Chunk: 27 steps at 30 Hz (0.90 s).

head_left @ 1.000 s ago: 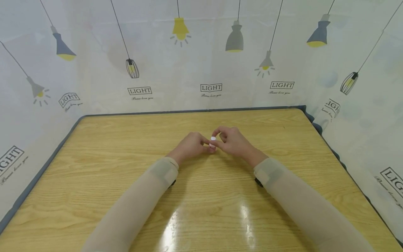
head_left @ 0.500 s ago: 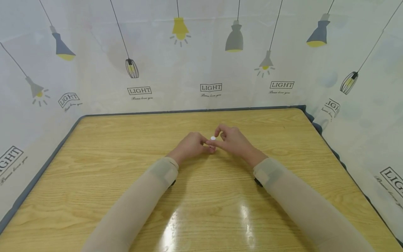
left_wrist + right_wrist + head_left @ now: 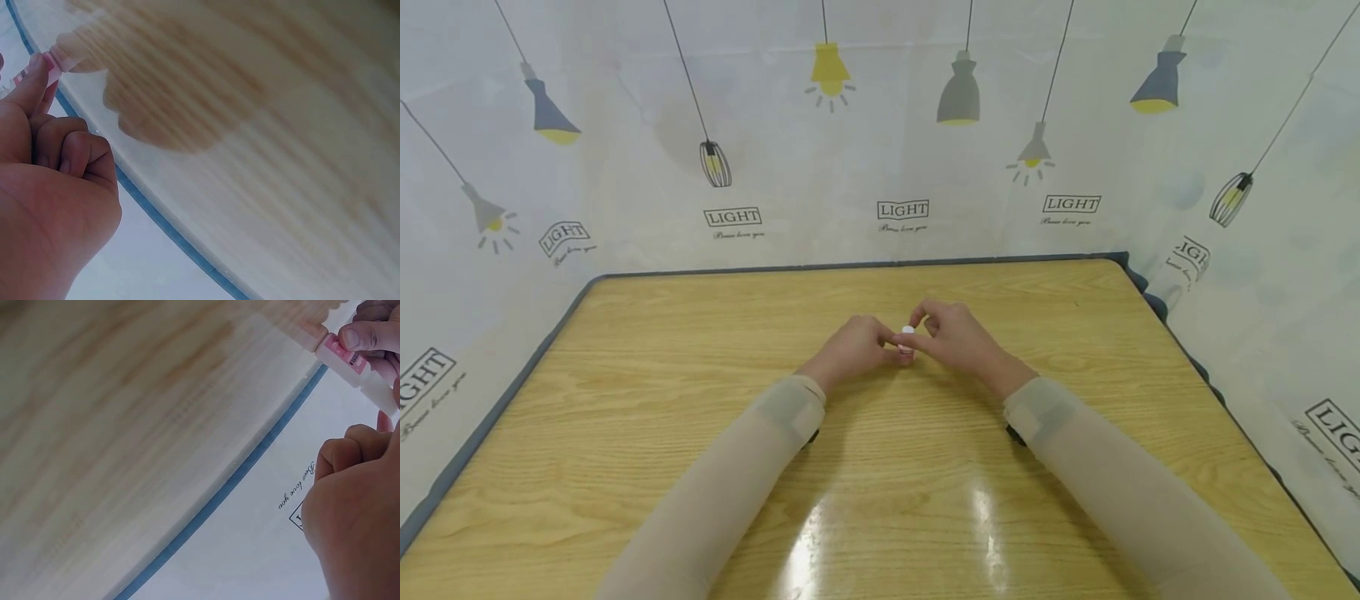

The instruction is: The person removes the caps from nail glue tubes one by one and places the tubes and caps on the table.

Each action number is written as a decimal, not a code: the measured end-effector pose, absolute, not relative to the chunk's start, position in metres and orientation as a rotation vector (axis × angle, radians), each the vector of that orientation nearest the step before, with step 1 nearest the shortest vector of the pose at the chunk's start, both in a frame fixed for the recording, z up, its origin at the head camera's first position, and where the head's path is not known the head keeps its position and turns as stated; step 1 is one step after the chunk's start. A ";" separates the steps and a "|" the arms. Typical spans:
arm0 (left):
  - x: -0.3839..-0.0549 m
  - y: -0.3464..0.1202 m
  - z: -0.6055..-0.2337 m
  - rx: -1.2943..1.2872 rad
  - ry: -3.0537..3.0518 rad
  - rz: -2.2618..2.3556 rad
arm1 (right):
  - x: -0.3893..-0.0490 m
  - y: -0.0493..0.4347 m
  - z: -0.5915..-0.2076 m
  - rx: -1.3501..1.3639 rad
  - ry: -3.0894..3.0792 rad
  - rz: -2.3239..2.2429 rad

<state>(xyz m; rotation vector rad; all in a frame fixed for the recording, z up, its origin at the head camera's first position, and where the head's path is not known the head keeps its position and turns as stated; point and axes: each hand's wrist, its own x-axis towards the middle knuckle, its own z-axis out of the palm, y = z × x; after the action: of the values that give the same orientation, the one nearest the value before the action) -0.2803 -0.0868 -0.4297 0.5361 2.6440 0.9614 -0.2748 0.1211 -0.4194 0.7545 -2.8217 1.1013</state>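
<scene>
Toward the far edge of the surface (image 3: 625, 375), my left hand (image 3: 857, 343) is pinching a bottle (image 3: 341, 360), my right hand (image 3: 958, 335) its white cap (image 3: 908, 330)

The left grip (image 3: 59, 181) pinches 1 pink-labelled bottle (image 3: 52, 60), thumb (image 3: 32, 84) against its side; a blue edge (image 3: 153, 212) borders the glossy, wood-grained desk (image 3: 281, 162).

Head view looks forward and down from above me, farthest off, taking in table (image 3: 895, 533), my sleeves (image 3: 715, 475) and wall (image 3: 880, 125); left wrist view sits close, tilted, my left hand (image 3: 59, 181) at its left edge; right wrist view equally close, slanted oppositely, my right hand (image 3: 359, 500) at its right edge; both wrist views share bottle (image 3: 344, 357) and table rim.
</scene>
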 end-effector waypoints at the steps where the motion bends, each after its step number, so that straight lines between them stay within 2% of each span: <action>1: -0.280 -0.087 -0.430 0.537 2.645 0.957 | -0.275 0.121 -0.420 0.764 -2.815 1.104; 19: -0.282 -0.086 -0.430 0.575 2.654 0.936 | -0.274 0.124 -0.421 0.939 -2.743 1.179; 27: -0.281 -0.086 -0.430 0.577 2.673 0.926 | -0.274 0.125 -0.419 0.823 -2.784 1.194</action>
<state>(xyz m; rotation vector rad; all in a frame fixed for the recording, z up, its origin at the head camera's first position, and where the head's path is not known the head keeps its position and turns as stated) -0.2809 -0.0856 -0.4302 0.5771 2.6727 0.9258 -0.2736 0.1251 -0.4190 0.8234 -2.7841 1.1939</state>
